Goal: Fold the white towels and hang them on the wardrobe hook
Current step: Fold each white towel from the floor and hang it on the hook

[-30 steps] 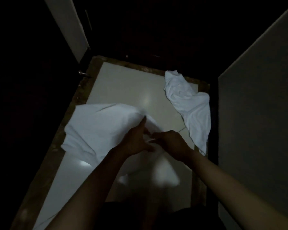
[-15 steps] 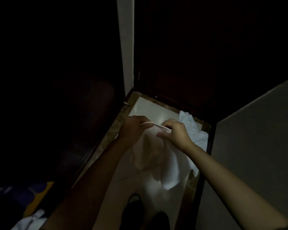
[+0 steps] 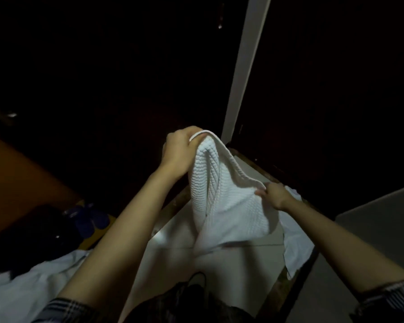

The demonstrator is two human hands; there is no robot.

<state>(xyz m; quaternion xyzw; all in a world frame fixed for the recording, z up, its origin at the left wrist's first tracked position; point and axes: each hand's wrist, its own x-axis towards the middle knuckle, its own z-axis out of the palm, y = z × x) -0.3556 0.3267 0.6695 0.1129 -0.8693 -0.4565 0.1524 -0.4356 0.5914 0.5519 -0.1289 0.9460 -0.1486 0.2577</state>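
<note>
Holding the white waffle-weave towel [image 3: 222, 199] up in the air over the pale tiled floor [image 3: 231, 264], head view: left hand [image 3: 179, 153] grips its top hem with curled fingers, right hand [image 3: 274, 194] pinches the lower edge. A second white towel [image 3: 296, 238] lies crumpled on the floor just behind. To fold well, I judge both hands should draw the hem taut and match corners before doubling; no wardrobe hook can be made out in the dark.
</note>
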